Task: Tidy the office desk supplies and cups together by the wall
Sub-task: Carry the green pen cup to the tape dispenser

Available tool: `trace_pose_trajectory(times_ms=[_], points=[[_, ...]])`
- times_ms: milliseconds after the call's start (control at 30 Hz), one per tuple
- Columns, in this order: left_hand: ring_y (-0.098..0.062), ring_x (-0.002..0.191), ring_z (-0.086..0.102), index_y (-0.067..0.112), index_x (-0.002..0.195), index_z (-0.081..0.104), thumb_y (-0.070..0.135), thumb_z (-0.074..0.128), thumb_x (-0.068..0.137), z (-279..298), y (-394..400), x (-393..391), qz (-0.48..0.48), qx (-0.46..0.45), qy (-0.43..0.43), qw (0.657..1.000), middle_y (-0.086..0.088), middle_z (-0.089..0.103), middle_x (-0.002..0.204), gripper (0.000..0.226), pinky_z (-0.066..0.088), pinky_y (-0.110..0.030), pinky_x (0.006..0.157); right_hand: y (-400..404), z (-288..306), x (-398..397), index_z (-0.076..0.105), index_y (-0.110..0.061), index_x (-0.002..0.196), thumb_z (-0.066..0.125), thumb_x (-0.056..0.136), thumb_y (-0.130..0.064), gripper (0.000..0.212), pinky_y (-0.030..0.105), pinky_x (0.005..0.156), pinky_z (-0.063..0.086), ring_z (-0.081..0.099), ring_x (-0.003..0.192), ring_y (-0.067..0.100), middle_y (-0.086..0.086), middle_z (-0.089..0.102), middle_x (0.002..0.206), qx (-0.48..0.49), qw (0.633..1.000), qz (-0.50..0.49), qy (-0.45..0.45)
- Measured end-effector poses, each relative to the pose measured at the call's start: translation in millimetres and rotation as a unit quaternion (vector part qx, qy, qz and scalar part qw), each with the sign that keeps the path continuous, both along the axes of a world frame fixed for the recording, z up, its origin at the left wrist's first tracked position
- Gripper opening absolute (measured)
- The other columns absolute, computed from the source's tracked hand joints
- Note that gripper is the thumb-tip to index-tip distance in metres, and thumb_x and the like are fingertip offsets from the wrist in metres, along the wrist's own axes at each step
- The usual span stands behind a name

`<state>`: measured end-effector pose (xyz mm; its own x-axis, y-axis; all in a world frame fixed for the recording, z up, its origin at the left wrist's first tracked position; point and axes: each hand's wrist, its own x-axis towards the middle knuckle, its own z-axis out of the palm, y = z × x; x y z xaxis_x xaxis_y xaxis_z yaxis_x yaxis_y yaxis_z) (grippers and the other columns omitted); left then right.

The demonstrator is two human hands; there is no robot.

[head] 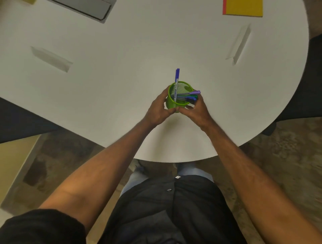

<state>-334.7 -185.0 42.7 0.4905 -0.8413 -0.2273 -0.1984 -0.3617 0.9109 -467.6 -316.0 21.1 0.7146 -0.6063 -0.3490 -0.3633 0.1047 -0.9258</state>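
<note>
Green mesh pen cup [179, 97] sits near the middle of the round white table [139, 52], slightly toward the near edge, upright or a little tilted; cannot tell whether its base touches the tabletop, as the hands cover it. Inside: one white-barrelled pen with a blue cap [176, 81] leaning toward 12 o'clock, cap well above the rim; a cluster of pens [190, 96] with purple, green and dark blue caps leaning over the rim toward 3 o'clock. Left hand [160, 111] wraps the cup from 9 o'clock, fingers curled round the wall. Right hand [196, 111] wraps it from 3 o'clock, fingers curled against the wall under the pen cluster, caps resting just above the knuckles. The two hands meet, touching, at the cup's 6 o'clock side. Both forearms bare, dark short sleeves at the frame's bottom. Outward from the cup: a clear angled strip [239, 45] at about 2 o'clock, well apart; a similar greyish strip [51, 59] at about 10 o'clock, well apart, blurred. Yellow notebook with a red spine [243, 7] at 1 o'clock by the far edge. Grey flat device [87, 7], partly cropped, at 11 o'clock. Small yellow item [30, 1] at top-left corner, mostly cut off. Mottled floor [287, 156] below the table.
</note>
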Motion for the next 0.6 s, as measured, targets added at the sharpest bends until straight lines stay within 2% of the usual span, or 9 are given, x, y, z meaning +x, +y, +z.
trace_pose_trajectory(times_ms=[67,133,167,233,433,600], points=[[0.003,0.120,0.051,0.037,0.150,0.033,0.031,0.081,0.087,3.4,33.0,21.6,-0.004,-0.009,-0.007,1.000,0.020,0.051,0.138,0.079,0.043,-0.008,0.098,33.6,7.8,21.8,0.045,-0.015,0.141,0.095,0.064,-0.037,0.094,0.044,0.104,0.053,0.060,0.125,0.014,0.005,0.059,0.138,-0.001,1.000,-0.003,-0.008],[-0.006,0.123,0.055,0.034,0.151,0.039,0.038,0.082,0.084,4.8,67.3,44.8,0.002,-0.014,-0.016,1.000,0.020,0.053,0.138,0.079,0.049,-0.027,0.105,69.2,14.0,45.1,0.045,-0.016,0.142,0.095,0.065,-0.037,0.095,0.043,0.105,0.053,0.060,0.125,0.014,0.004,0.060,0.138,-0.003,1.000,-0.008,-0.014],[-0.010,0.122,0.057,0.031,0.151,0.042,0.041,0.082,0.083,5.7,84.6,57.3,0.007,-0.017,-0.018,1.000,0.019,0.055,0.136,0.079,0.051,-0.036,0.105,87.0,16.3,57.9,0.045,-0.016,0.143,0.094,0.065,-0.037,0.094,0.042,0.105,0.052,0.060,0.126,0.014,0.003,0.060,0.137,-0.005,1.000,-0.007,-0.018],[-0.013,0.120,0.060,0.028,0.148,0.047,0.040,0.082,0.083,7.2,117.8,81.1,0.022,-0.015,-0.022,0.999,0.019,0.059,0.130,0.075,0.053,-0.044,0.102,121.0,21.7,83.9,0.047,-0.017,0.143,0.093,0.066,-0.038,0.093,0.040,0.106,0.052,0.060,0.125,0.013,0.001,0.062,0.136,-0.006,1.000,0.001,-0.021],[-0.010,0.112,0.063,0.029,0.141,0.055,0.034,0.083,0.082,21.9,193.7,144.8,0.070,0.005,-0.038,0.997,0.021,0.064,0.118,0.066,0.055,-0.038,0.100,191.5,34.6,160.4,0.052,-0.016,0.140,0.091,0.069,-0.031,0.083,0.034,0.103,0.053,0.062,0.120,0.007,-0.003,0.066,0.130,-0.028,0.999,0.025,-0.017],[-0.008,0.108,0.061,0.024,0.140,0.056,0.033,0.085,0.082,37.0,224.4,180.9,0.120,0.015,-0.043,0.992,0.017,0.063,0.117,0.066,0.050,-0.023,0.095,211.2,48.6,212.3,0.049,-0.020,0.141,0.092,0.070,-0.033,0.084,0.031,0.101,0.054,0.062,0.118,0.007,-0.007,0.065,0.128,-0.051,0.995,0.086,-0.018]])
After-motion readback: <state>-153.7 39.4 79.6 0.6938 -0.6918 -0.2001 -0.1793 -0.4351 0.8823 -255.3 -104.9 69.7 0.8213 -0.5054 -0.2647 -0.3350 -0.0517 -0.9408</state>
